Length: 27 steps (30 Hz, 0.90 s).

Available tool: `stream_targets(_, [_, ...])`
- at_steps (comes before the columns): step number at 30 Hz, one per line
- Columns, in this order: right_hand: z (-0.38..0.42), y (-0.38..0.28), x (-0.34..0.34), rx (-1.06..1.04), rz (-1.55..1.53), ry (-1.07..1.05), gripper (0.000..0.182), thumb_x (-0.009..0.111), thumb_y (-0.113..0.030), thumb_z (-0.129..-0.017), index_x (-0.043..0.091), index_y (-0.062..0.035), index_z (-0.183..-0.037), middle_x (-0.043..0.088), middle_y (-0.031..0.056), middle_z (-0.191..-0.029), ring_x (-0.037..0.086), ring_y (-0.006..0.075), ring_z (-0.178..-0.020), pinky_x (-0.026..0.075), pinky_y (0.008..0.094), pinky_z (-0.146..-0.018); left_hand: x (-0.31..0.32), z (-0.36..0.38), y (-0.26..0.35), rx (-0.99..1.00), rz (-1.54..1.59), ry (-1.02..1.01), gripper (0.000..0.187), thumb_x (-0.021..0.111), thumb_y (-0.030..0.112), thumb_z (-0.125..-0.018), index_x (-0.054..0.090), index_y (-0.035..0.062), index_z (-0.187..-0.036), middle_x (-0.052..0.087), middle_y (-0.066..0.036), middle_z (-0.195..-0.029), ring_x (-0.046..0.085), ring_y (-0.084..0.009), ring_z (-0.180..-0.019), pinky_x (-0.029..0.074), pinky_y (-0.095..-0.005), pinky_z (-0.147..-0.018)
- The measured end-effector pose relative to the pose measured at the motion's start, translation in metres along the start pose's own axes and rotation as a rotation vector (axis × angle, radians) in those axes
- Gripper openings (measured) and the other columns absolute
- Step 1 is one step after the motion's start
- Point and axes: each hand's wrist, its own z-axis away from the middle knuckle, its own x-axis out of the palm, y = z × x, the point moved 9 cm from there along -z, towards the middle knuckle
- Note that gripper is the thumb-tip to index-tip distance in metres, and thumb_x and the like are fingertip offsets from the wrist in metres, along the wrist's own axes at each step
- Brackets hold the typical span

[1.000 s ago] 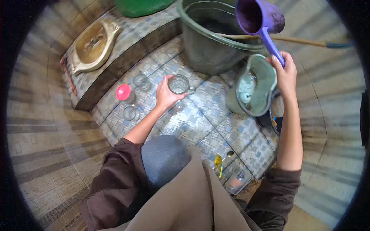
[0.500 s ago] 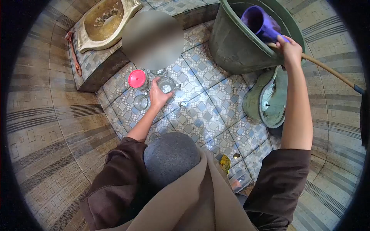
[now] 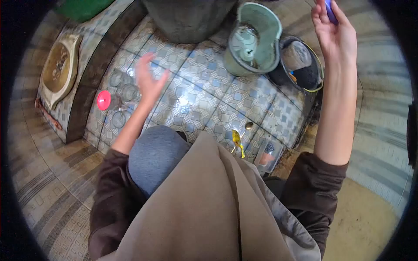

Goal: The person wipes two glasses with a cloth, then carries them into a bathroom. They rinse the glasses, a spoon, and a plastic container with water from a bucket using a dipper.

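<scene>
My left hand point(image 3: 149, 81) hovers blurred over the wet tiled floor point(image 3: 204, 104) with fingers spread and nothing in it. Just left of it stand several clear glasses point(image 3: 129, 92) and a jar with a pink lid point(image 3: 103, 100). My right hand point(image 3: 334, 31) is raised at the top right, closed on the purple handle of a scoop point(image 3: 330, 10); the scoop's cup is out of view.
A pale green bucket point(image 3: 254, 40) holding water stands at the top middle, a dark pot point(image 3: 301, 64) beside it. The large grey tub point(image 3: 188, 18) sits behind. A squat toilet pan point(image 3: 58, 69) lies on the raised step at left. Small bits point(image 3: 237, 140) lie by my knee.
My left hand has let go of the glass mug and lifted away, open. My right hand has drawn the purple scoop out of the big tub and up to the right.
</scene>
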Motion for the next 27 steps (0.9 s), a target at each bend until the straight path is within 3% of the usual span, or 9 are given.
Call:
stream_targets(1, [0.021, -0.017, 0.01, -0.023, 0.006, 0.004, 0.02, 0.045, -0.004, -0.082, 0.042, 0.0084, -0.098, 0.055, 0.021, -0.096, 0.058, 0.0237, -0.083, 0.047, 0.0306, -0.07, 0.045, -0.003, 0.031, 0.032, 0.179, -0.225, 0.047, 0.064, 0.016, -0.062, 0.045, 0.0038, -0.103, 0.048, -0.013, -0.103, 0.045, -0.0297, -0.098, 0.035, -0.0368, -0.085])
stream_targets(3, [0.078, -0.046, 0.004, 0.039, 0.28, 0.408, 0.021, 0.046, -0.005, -0.082, 0.042, 0.0092, -0.097, 0.055, 0.0214, -0.094, 0.058, 0.0236, -0.082, 0.047, 0.0307, -0.07, 0.131, 0.021, 0.11, 0.146, 0.433, -0.76, 0.039, 0.059, 0.014, -0.066, 0.047, 0.0065, -0.103, 0.049, -0.013, -0.103, 0.047, -0.0287, -0.096, 0.037, -0.0364, -0.083])
stream_targets(7, [0.167, -0.085, -0.027, 0.027, 0.435, 0.696, 0.023, 0.049, -0.009, -0.081, 0.043, 0.0083, -0.095, 0.056, 0.022, -0.09, 0.059, 0.0228, -0.082, 0.049, 0.0287, -0.068, 0.25, 0.171, 0.179, 0.711, 0.008, -1.611, 0.041, 0.058, 0.017, -0.065, 0.047, 0.0064, -0.103, 0.055, -0.014, -0.098, 0.052, -0.0295, -0.092, 0.042, -0.0399, -0.075])
stream_targets(10, [0.223, -0.097, -0.057, 0.052, 0.438, 0.777, 0.02, 0.051, -0.01, -0.08, 0.046, 0.0058, -0.092, 0.057, 0.0201, -0.087, 0.06, 0.0228, -0.079, 0.05, 0.0287, -0.065, 0.32, 0.242, 0.178, 0.726, -0.172, -1.684, 0.043, 0.06, 0.018, -0.064, 0.047, 0.0057, -0.104, 0.056, -0.015, -0.094, 0.055, -0.029, -0.089, 0.044, -0.0391, -0.072])
stream_targets(12, [0.257, -0.104, -0.077, 0.059, 0.472, 0.875, 0.019, 0.051, -0.011, -0.08, 0.047, 0.0049, -0.09, 0.058, 0.0184, -0.085, 0.06, 0.0226, -0.076, 0.05, 0.0279, -0.062, 0.345, 0.244, 0.185, 0.389, -0.159, -1.571, 0.043, 0.06, 0.02, -0.064, 0.048, 0.0042, -0.102, 0.058, -0.015, -0.091, 0.056, -0.0285, -0.086, 0.046, -0.0379, -0.07])
stream_targets(20, [0.319, -0.107, -0.1, 0.294, 0.862, 0.897, 0.02, 0.051, -0.008, -0.081, 0.05, 0.0089, -0.092, 0.059, 0.0145, -0.076, 0.062, 0.0187, -0.064, 0.048, 0.0213, -0.053, 0.377, 0.286, 0.179, 0.54, -0.339, -1.728, 0.039, 0.065, 0.02, -0.062, 0.056, 0.0064, -0.096, 0.06, -0.013, -0.086, 0.058, -0.0252, -0.083, 0.047, -0.0344, -0.069])
stream_targets(23, [0.322, -0.103, -0.105, 0.423, 1.013, 0.836, 0.02, 0.052, -0.007, -0.08, 0.051, 0.0098, -0.091, 0.059, 0.0129, -0.076, 0.062, 0.0181, -0.065, 0.048, 0.021, -0.053, 0.406, 0.308, 0.153, 0.326, -0.086, -1.744, 0.021, 0.063, 0.014, -0.065, 0.057, 0.0051, -0.084, 0.06, -0.009, -0.075, 0.059, -0.0199, -0.075, 0.047, -0.0314, -0.064])
stream_targets(26, [0.326, -0.102, -0.106, 0.502, 1.1, 0.803, 0.018, 0.053, -0.006, -0.079, 0.054, 0.0098, -0.086, 0.059, 0.0105, -0.072, 0.061, 0.016, -0.063, 0.048, 0.021, -0.053, 0.409, 0.275, 0.173, -0.325, 1.054, -1.366, 0.014, 0.057, 0.012, -0.076, 0.044, 0.0056, -0.078, 0.048, -0.002, -0.062, 0.05, -0.0108, -0.062, 0.044, -0.0273, -0.054])
stream_targets(27, [0.326, -0.099, -0.106, 0.563, 1.17, 0.778, 0.017, 0.053, -0.006, -0.078, 0.054, 0.0095, -0.085, 0.059, 0.0099, -0.071, 0.061, 0.0153, -0.062, 0.047, 0.0209, -0.053, 0.404, 0.264, 0.185, -0.319, 1.054, -1.363, 0.014, 0.057, 0.012, -0.076, 0.044, 0.0056, -0.078, 0.048, -0.002, -0.062, 0.05, -0.0108, -0.062, 0.044, -0.0273, -0.054])
